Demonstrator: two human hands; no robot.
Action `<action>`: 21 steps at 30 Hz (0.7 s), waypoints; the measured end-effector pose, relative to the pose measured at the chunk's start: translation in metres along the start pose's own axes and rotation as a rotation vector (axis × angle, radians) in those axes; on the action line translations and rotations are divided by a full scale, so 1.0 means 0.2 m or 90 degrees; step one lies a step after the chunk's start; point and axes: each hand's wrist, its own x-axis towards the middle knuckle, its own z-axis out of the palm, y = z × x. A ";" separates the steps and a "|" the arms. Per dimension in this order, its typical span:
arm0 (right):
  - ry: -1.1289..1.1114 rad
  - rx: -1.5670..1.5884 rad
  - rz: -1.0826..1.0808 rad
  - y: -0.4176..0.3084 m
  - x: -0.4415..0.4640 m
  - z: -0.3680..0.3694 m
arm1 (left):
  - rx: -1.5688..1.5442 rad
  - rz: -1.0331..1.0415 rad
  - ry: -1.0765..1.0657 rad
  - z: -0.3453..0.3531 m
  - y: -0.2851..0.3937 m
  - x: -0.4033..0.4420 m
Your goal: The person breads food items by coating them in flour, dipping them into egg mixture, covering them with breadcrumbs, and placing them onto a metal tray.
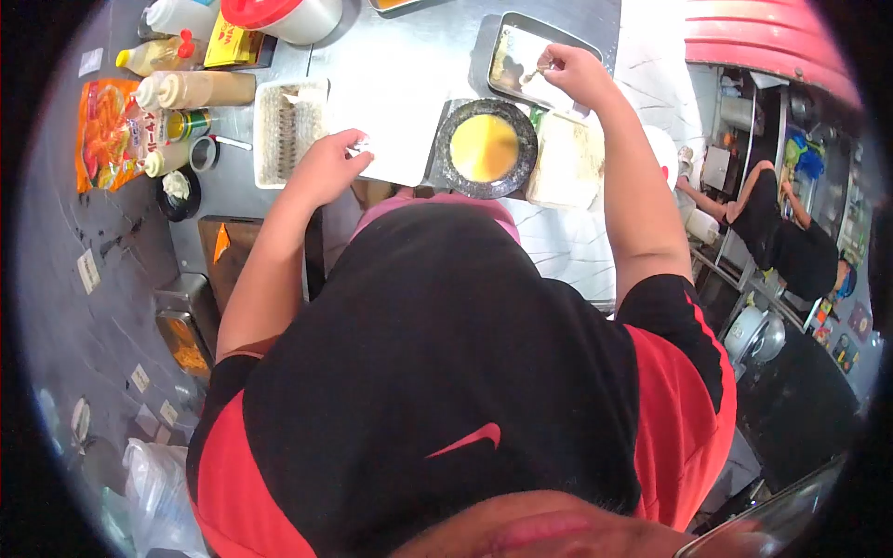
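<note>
My left hand [337,167] is at the near left edge of a white board [395,121], fingers closed around a small white bit [359,147] that I cannot identify. Over a metal tray [493,70] with pale crumbs in it, my right hand [579,76] pinches a small crumb-coated piece [532,74]; its kind is unclear. Between the hands stands a black bowl [452,177] with yellow liquid [484,149] like beaten egg. To the bowl's right is a container of pale powder or crumbs [566,160]. A clear textured tray [270,172] lies left of the board.
Sauce bottles [209,88], an orange packet [107,135] and a red-lidded tub [302,20] stand at the left and back left. A black dish with white paste [177,191] is nearer. A co-worker in black [791,242] is at the far right by shelves.
</note>
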 end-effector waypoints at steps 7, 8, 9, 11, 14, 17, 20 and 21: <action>0.022 0.021 -0.074 0.19 0.36 0.11 | -0.004 -0.063 0.028 0.05 0.02 -0.02; 0.042 0.003 -0.065 0.24 0.39 0.16 | 0.001 -0.074 0.025 0.06 0.02 -0.02; 0.064 -0.016 -0.056 0.25 0.41 0.19 | 0.007 -0.084 0.023 0.06 0.03 -0.01; 0.063 -0.008 -0.001 0.28 0.43 0.23 | 0.002 -0.086 0.024 0.06 0.04 -0.01; 0.024 0.016 0.104 0.25 0.38 0.36 | -0.017 -0.078 0.025 0.05 0.05 0.00; 0.046 0.027 0.179 0.23 0.32 0.49 | -0.011 -0.092 0.014 0.04 0.08 0.01; 0.034 -0.011 0.234 0.16 0.29 0.54 | -0.005 -0.087 0.010 0.02 0.07 0.03; 0.035 -0.013 0.225 0.16 0.29 0.55 | -0.002 -0.078 0.012 0.02 0.07 0.04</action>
